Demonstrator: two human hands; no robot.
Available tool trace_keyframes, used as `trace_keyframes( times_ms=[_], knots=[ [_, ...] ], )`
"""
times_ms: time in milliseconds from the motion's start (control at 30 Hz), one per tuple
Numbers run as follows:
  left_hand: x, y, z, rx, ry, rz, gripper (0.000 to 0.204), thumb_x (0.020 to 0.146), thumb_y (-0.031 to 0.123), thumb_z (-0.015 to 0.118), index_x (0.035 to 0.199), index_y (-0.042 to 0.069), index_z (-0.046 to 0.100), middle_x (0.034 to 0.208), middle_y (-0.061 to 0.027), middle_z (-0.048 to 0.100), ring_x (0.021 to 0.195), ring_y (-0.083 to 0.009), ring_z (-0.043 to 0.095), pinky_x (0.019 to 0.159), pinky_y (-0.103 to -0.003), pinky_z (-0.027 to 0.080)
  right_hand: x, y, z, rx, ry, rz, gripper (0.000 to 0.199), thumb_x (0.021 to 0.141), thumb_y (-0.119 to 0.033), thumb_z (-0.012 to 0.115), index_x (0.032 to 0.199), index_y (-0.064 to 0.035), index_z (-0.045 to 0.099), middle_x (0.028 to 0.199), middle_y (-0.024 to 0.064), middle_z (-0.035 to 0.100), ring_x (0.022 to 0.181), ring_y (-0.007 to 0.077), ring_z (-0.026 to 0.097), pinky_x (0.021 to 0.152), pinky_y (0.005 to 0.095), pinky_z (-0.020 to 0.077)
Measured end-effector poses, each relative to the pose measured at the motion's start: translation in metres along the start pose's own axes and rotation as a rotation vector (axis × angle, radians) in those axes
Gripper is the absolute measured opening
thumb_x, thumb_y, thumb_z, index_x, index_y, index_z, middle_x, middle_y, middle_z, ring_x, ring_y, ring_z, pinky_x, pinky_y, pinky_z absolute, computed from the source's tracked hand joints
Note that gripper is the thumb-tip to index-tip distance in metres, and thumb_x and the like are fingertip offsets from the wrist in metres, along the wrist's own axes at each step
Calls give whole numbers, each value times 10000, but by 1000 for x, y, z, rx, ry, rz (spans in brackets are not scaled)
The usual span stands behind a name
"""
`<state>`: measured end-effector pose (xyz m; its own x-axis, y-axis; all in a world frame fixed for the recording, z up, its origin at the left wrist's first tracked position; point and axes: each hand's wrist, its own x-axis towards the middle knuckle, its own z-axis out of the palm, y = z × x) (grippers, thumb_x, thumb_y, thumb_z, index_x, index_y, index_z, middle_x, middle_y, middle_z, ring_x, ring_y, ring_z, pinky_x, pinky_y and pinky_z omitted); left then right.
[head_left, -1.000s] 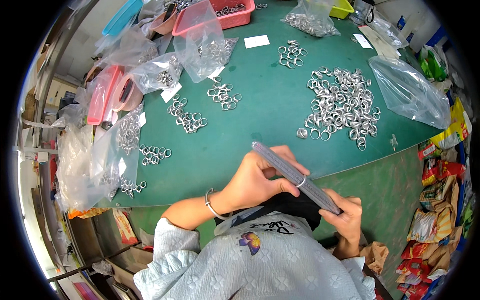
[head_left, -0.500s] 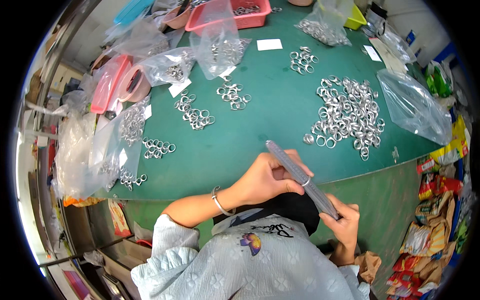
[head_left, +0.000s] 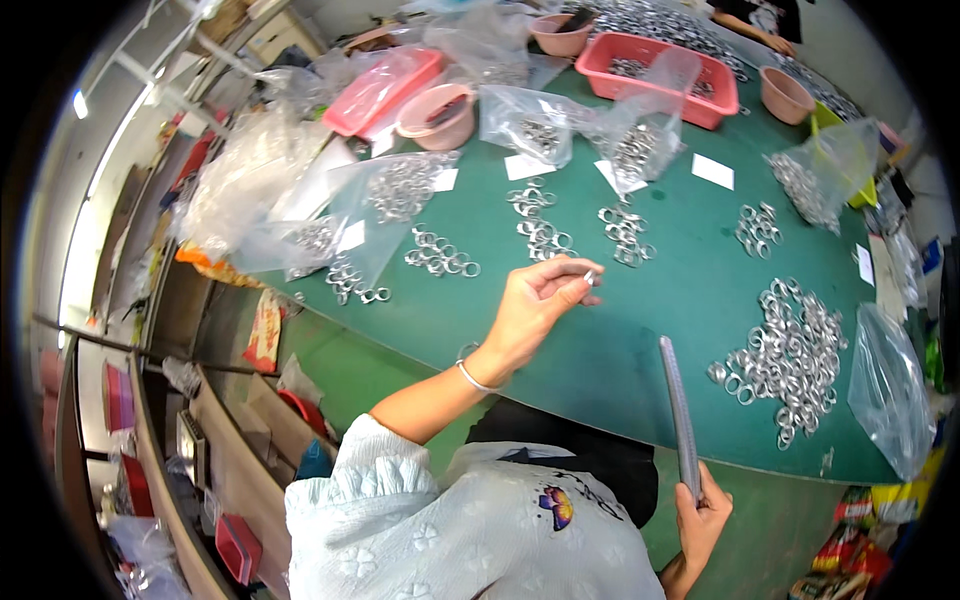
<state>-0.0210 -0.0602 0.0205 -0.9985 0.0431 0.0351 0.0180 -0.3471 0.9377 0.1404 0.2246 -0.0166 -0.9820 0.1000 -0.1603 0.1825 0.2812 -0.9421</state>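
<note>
My left hand (head_left: pixel 530 308) is closed in a pinch on a small silvery ring (head_left: pixel 590 277), held above the green table (head_left: pixel 620 350). In my right hand (head_left: pixel 704 515) is the lower end of a grey tapered ring mandrel (head_left: pixel 680 410), pointing up and away over the table's near edge, with no ring on it. Beyond my left hand lie small groups of rings: one in the middle (head_left: pixel 541 225), one to its right (head_left: pixel 627 235) and one to its left (head_left: pixel 438 252). A large heap of rings (head_left: pixel 790 360) covers part of the table at the right.
Clear bags of rings (head_left: pixel 400 187) line the left and far side beside white paper slips (head_left: pixel 713 171). Pink bins (head_left: pixel 655 85) stand farther back. A flat clear bag (head_left: pixel 888 390) lies at the right edge. Another person's hand (head_left: pixel 778 44) is at the far end.
The ring has come off the mandrel into my left hand, which has moved away from it. My right hand has lowered the mandrel's grip end. The view has turned left.
</note>
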Motion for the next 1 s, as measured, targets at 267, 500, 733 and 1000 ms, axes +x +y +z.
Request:
trace_keyframes(
  times_ms=[267,500,733,1000],
  knots=[
    [-64,5,-147,1249,622,191,229,699,-14,673,922,25,637,909,-92,531,688,-172,541,626,-278,458,13,25,13,214,-29,-25,381,798,20,550,1171,81,499,545,-53,383,399,6,308,357,169,205],
    [-89,-4,-216,1584,756,240,249,682,76,711,920,60,641,917,-121,494,876,-278,470,792,-365,389,18,26,17,206,-85,12,384,809,44,529,1187,90,476,562,-45,371,406,3,300,364,166,199],
    [-75,-11,-151,1292,911,413,204,725,25,645,919,47,583,913,-115,448,895,-254,457,803,-339,382,12,4,15,380,185,63,358,823,15,556,1169,81,497,540,-57,383,395,6,315,359,176,208],
    [9,-46,31,992,-513,348,382,739,58,649,1098,29,521,933,-127,521,833,-266,531,777,-344,440,4,4,1,468,420,96,360,856,-28,551,1192,78,478,571,-60,386,412,-6,301,358,169,196]
  ],
)
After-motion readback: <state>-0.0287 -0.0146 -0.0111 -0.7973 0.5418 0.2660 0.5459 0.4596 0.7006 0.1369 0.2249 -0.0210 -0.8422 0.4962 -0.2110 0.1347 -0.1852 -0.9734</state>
